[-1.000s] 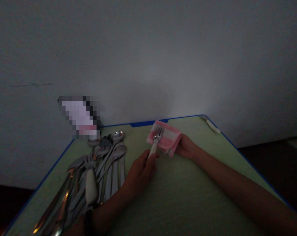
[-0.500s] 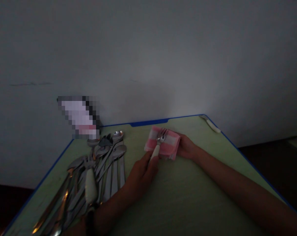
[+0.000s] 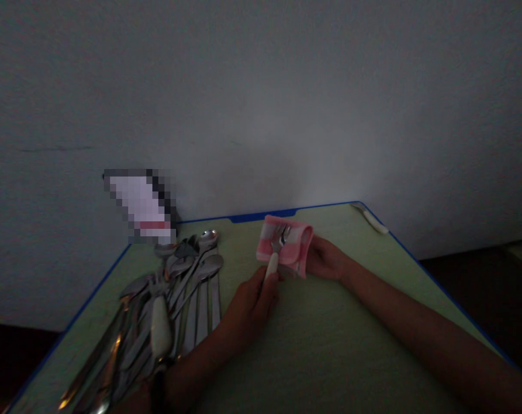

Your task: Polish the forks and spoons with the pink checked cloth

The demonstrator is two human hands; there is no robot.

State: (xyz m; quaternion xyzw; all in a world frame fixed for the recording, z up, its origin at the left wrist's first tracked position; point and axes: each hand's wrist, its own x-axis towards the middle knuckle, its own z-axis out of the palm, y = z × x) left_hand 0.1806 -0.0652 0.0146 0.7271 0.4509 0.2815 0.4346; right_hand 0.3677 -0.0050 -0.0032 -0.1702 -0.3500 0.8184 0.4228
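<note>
My left hand [image 3: 252, 302] is closed round the pale handle of a fork [image 3: 273, 260], whose metal tines point away from me. Behind the fork head is a folded pink-and-white checked cloth [image 3: 299, 236]. My right hand [image 3: 325, 259] grips this cloth from its right side; the fingers are partly hidden behind it. The tines lie over the cloth's face, though whether they press on it I cannot tell. To the left of my left forearm lies a pile of spoons, forks and other cutlery [image 3: 191, 305], including one fork with a thick white handle [image 3: 160, 328].
The green table [image 3: 330, 356] has a blue edge and stands against a grey wall [image 3: 261, 103]. A white-handled utensil [image 3: 375, 222] lies at the far right corner. At the back left, a blurred-out phone-like object [image 3: 140, 201] leans by the wall.
The cloth has shifted slightly up and its right edge now curls over. The fork has moved a little to the left across it. Both hands keep their hold.
</note>
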